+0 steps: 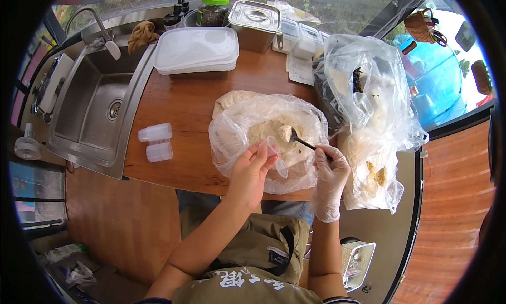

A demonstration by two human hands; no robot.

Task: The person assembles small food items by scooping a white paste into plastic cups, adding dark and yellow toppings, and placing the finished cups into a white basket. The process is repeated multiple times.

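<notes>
My bare left hand (250,173) pinches a small clear plastic cup (281,168), tilted, its rounded rim facing away from me. My right hand (332,172), in a thin clear glove, grips the handle of a black spoon (304,142). Pale beige powder (285,132) is heaped on the spoon's bowl. Both hands are above the near side of an open clear plastic bag (227,131), which holds a mound of the same powder (261,131). The spoon's tip is over the powder, a little beyond the cup. Two stacks of small clear cups (156,132) lie on the table to the left.
A steel sink (87,114) adjoins the wooden table (184,106) on the left. Along the back are white lidded boxes (196,48), a steel container (255,20) and a green-lidded jar (213,12). Other plastic bags (369,93) crowd the right side.
</notes>
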